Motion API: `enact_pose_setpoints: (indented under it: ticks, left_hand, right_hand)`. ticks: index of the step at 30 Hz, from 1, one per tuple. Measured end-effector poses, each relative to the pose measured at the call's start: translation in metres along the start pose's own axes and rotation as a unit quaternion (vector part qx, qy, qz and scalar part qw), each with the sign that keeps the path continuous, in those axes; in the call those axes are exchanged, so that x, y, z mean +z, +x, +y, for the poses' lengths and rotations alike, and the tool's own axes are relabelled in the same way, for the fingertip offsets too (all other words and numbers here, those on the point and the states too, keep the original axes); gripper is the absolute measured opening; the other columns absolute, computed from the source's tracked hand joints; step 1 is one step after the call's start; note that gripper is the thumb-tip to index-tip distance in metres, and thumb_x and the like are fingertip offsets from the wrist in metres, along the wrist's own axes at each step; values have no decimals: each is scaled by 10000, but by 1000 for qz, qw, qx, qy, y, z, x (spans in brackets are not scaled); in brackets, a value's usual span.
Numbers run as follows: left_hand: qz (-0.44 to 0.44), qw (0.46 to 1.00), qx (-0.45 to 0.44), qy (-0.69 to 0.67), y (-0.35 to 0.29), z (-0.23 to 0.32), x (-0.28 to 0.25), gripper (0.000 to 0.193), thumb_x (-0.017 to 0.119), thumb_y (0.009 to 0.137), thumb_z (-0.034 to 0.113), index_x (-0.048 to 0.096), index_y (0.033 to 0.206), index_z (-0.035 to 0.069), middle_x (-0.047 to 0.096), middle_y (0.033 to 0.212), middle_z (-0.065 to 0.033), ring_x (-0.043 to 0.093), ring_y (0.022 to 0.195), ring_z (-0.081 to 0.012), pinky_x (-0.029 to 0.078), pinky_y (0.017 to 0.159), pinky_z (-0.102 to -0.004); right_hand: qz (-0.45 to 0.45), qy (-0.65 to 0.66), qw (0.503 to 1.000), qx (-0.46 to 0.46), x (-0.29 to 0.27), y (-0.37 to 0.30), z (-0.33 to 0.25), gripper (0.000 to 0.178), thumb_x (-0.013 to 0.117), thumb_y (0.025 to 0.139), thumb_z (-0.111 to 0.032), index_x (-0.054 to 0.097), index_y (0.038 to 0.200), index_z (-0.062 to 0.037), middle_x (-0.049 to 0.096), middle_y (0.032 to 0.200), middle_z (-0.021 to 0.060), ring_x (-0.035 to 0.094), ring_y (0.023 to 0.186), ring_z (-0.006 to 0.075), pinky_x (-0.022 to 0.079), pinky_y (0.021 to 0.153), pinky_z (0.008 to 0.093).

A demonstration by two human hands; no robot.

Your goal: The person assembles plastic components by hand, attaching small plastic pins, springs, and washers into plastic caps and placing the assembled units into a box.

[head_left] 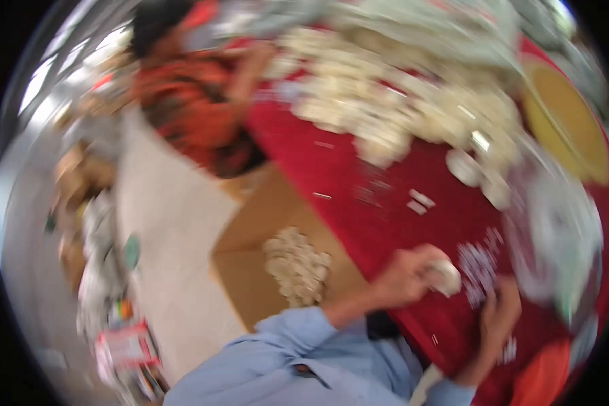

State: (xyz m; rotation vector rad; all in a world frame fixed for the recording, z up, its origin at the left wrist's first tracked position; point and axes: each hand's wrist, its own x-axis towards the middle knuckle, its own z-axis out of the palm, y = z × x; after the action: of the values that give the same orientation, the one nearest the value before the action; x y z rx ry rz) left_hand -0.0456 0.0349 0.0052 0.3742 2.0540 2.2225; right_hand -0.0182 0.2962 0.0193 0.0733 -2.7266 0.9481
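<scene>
Red tabletop (358, 227) under a broad heap of round cream pieces (379, 101), with a co-worker (189, 111) in orange along the left edge and an open cardboard box (250, 220) nearer, pale chunks (292, 264) inside. Over the tabletop, one round white piece (446, 277) in the left hand (411, 274), fingers curled closed on its left side. Beside the scattered white strips (478, 264), right hand (501, 312) with fingers partly bent; cannot tell, through blur, whether pinching anything. Probably best to grip the round piece lightly by its rim, steady the wrist, separate strips singly with fingertips, and avoid sweeping the scatter aside.
</scene>
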Motion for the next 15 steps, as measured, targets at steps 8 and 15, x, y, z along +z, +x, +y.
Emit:
enact_pose_setpoints:
  ticks: [8, 15]
  left_hand:
    - [18, 999, -22, -27, 0, -5, -21, 195, 666, 948, -43, 616, 1135, -16, 701, 999, -70, 689, 905, -126, 570, 777, -258]
    - [12, 999, 6, -39, -1, -10, -5, 213, 649, 963, -58, 586, 1162, -12, 676, 1007, -63, 658, 917, -104, 547, 805, -244]
  right_hand:
    - [27, 25, 998, 48, 0, 18, -7, 195, 676, 867, 37, 664, 1050, -32, 685, 982, 164, 690, 899, 368, 554, 772, 421]
    - [47, 0, 998, 39, -8, 10, -3, 172, 713, 870, -10, 696, 1033, -63, 682, 956, 132, 694, 841, 340, 554, 730, 423]
